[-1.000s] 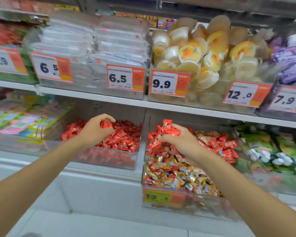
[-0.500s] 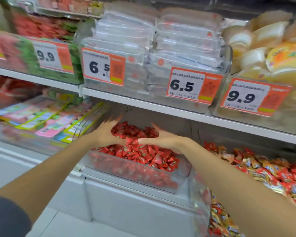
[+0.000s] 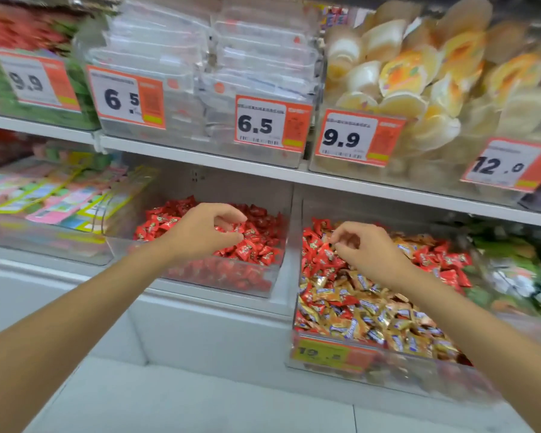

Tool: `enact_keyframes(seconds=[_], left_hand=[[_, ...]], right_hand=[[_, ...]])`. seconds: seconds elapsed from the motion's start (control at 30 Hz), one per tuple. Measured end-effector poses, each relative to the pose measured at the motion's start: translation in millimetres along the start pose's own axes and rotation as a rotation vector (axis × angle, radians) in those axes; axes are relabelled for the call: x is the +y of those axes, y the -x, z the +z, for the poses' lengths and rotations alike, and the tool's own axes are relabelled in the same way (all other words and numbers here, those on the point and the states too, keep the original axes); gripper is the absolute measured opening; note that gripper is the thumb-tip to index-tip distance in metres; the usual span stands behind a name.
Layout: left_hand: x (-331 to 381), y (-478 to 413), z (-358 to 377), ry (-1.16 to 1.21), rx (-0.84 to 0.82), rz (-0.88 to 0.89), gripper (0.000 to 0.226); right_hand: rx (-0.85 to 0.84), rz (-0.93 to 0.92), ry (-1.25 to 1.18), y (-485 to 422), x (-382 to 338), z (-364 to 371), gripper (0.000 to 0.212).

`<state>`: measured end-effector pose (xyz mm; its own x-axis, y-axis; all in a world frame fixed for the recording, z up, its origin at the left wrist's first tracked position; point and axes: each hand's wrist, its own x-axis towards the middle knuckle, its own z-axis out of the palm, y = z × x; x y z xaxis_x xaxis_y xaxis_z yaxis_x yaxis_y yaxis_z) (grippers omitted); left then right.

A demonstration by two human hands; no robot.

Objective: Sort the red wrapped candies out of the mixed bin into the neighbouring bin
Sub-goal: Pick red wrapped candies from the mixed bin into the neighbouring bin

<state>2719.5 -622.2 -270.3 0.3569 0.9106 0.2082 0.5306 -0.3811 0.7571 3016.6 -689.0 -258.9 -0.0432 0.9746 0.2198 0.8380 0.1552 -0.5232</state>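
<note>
Two clear bins stand side by side on the lower shelf. The left bin (image 3: 200, 275) holds only red wrapped candies (image 3: 256, 245). In the mixed bin (image 3: 388, 375) to its right, red candies (image 3: 320, 256) lie among gold and blue wrapped ones (image 3: 372, 317). My left hand (image 3: 205, 234) hovers over the red bin, fingers loosely curled, nothing held in them. Over the back left of the mixed bin is my right hand (image 3: 367, 253), its curled fingertips just above the red candies. I see no candy between its fingers.
A white shelf (image 3: 200, 157) runs just above both bins, carrying clear boxes with orange price tags and jelly cups (image 3: 413, 73). Colourful flat packs (image 3: 53, 195) fill the bin to the left, green and white packs (image 3: 528, 276) the one to the right. Grey floor lies below.
One second ago each hand held red candies. Both then spread over the red bin and let them go. My right hand has returned to the mixed bin; my left stays over the red bin.
</note>
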Motion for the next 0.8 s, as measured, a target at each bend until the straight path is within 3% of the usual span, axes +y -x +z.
enact_keyframes(seconds=[0.23,0.43,0.63,0.77,0.8], left_hand=[[71,9,89,-0.065,-0.068,0.092,0.025],[77,7,110,-0.177,-0.013,0.085,0.035],[71,4,108,-0.027,-0.015,0.059,0.041],[67,1,112,0.014,0.002,0.073,0.040],[66,1,112,0.017,0.003,0.074,0.040]], right_hand=[[-0.006,0.126,-0.026,62,72,-39,0.022],[-0.018,0.117,-0.107,65,68,-23,0.021],[-0.048,0.057,-0.196,56,51,-18,0.017],[-0.214,-0.009,-0.210,48,28,1,0.007],[-0.276,-0.033,-0.171,46,23,10,0.018]])
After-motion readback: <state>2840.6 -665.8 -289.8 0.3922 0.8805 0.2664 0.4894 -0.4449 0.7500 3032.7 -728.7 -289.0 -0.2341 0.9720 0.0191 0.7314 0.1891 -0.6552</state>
